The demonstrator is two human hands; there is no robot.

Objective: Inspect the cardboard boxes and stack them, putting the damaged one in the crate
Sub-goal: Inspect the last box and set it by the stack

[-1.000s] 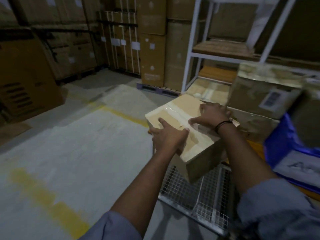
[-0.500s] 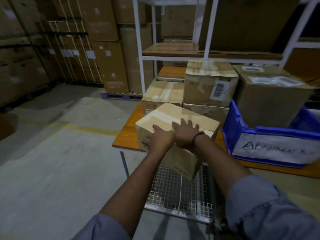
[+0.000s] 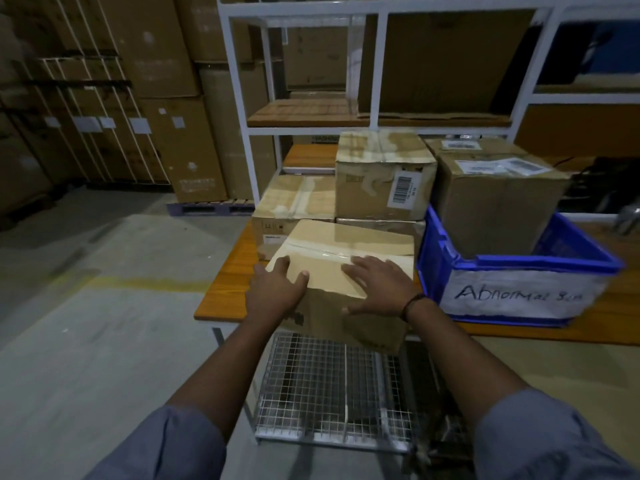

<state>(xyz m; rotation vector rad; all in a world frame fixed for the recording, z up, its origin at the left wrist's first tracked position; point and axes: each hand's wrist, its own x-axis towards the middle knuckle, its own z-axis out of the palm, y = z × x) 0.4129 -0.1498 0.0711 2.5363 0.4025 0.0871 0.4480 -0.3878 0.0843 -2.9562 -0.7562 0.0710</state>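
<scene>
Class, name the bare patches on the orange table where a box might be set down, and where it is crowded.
Free: the front-left corner of the table, between its left edge, the low taped box and the held box. Crowded: stacked boxes fill the middle, the blue crate the right.

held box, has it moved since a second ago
Yes. The held box has shifted right along the stacked boxes, toward the blue crate.
</scene>
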